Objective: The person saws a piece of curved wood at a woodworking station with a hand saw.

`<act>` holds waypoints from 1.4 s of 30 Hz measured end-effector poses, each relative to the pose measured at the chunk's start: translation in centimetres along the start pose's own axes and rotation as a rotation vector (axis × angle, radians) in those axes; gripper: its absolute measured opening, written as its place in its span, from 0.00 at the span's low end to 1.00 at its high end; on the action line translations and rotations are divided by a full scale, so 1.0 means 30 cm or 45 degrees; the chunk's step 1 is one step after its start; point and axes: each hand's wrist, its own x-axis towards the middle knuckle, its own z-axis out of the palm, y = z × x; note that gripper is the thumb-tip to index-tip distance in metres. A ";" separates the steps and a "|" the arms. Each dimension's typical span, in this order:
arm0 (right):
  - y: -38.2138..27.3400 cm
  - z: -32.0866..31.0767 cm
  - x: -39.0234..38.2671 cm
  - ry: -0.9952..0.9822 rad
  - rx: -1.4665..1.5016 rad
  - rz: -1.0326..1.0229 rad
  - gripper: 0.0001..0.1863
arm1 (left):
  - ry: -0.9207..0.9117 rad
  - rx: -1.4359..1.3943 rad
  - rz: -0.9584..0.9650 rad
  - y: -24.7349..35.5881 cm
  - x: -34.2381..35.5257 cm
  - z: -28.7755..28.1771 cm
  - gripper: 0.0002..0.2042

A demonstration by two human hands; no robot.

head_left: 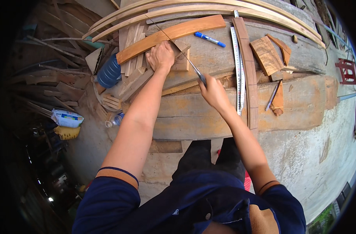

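My right hand (214, 92) is closed round the dark handle of a handsaw (192, 65). The saw's thin blade, seen almost edge-on, slants up and left past my left hand and across an orange-brown curved board (203, 25). My left hand (161, 57) presses down with bent fingers beside the blade, gripping a small wooden block (182, 62). Its fingertips are partly hidden, close to the curved board's near edge. The block lies on the thick, weathered plank bench. Whether the saw teeth sit in the wood cannot be made out.
Right of the saw lie a blue marker (210, 39), a white measuring tape (238, 72) and a dark marked strip (248, 78). Wood offcuts (267, 55) and a pen (271, 97) are farther right. Long curved strips (209, 8) span the back. A blue water jug (109, 72) stands left.
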 end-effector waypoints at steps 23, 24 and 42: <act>0.091 0.059 -0.202 0.017 0.038 -0.032 0.09 | 0.066 0.056 -0.028 -0.066 0.000 -0.009 0.21; 0.166 0.041 -0.313 -0.015 -0.017 0.003 0.10 | 0.066 0.064 -0.031 -0.056 -0.012 -0.007 0.21; 0.201 0.028 -0.428 -0.029 -0.051 0.073 0.09 | 0.014 0.058 -0.093 -0.059 0.000 -0.006 0.23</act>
